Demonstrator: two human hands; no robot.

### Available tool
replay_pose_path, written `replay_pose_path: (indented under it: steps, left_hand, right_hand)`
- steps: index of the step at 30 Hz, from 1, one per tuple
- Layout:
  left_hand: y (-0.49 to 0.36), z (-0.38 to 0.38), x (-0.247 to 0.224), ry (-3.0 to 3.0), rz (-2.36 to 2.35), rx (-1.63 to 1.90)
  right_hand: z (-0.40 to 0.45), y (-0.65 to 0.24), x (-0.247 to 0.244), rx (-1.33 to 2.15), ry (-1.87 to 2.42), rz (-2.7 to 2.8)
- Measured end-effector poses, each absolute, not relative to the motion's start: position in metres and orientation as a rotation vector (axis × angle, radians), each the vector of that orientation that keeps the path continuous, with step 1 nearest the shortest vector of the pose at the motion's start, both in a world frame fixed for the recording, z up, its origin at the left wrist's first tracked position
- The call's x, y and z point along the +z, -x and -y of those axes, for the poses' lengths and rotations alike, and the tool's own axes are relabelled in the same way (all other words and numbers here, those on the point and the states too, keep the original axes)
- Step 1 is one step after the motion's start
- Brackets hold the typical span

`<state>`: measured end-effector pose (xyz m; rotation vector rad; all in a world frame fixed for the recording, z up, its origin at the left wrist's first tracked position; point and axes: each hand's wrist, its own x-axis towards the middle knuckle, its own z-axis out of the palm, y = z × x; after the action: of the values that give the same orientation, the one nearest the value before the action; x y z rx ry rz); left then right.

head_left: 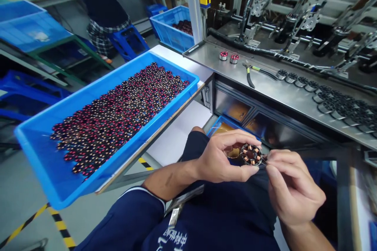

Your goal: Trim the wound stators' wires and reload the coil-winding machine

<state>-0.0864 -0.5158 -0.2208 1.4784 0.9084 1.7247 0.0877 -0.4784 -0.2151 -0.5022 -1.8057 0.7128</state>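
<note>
Between the thumb and fingers of my left hand [225,157] is a motor stator [251,154], round, with copper windings facing up at me. My right hand [291,184] is at its right edge, thumb and forefinger pinched together on what look like the stator's thin wire ends [264,159]. Both hands are above my lap, in front of the metal bench. On that bench lie pliers [255,71] with green and black handles. Left of the pliers stand two stators with red windings [229,57].
A long blue tray [38,157] full of wound stators stands at my left. Rows of bare stator cores [338,102] line the bench [203,53] at right, with winding machinery [294,19] behind. Another blue crate [173,35] is farther back. A person [91,0] is at the upper left.
</note>
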Motion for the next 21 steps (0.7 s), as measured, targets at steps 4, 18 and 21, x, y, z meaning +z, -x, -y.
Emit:
replay_pose_path:
  steps: [4,18,21]
  left_hand:
    - [0.084,0.513,-0.221,-1.626,-0.978,1.885]
    - [0.081,0.516,-0.209,-0.782,-0.63,1.253]
    - [0.082,0.514,-0.206,-0.708,-0.639,1.149]
  right_hand:
    - [0.488,-0.087,-0.22,0.627,0.437,1.806]
    - [0.432,-0.097,-0.198,1.091,0.093,2.033]
    - [0.429,-0.094,-0.193,1.063,0.027,2.065]
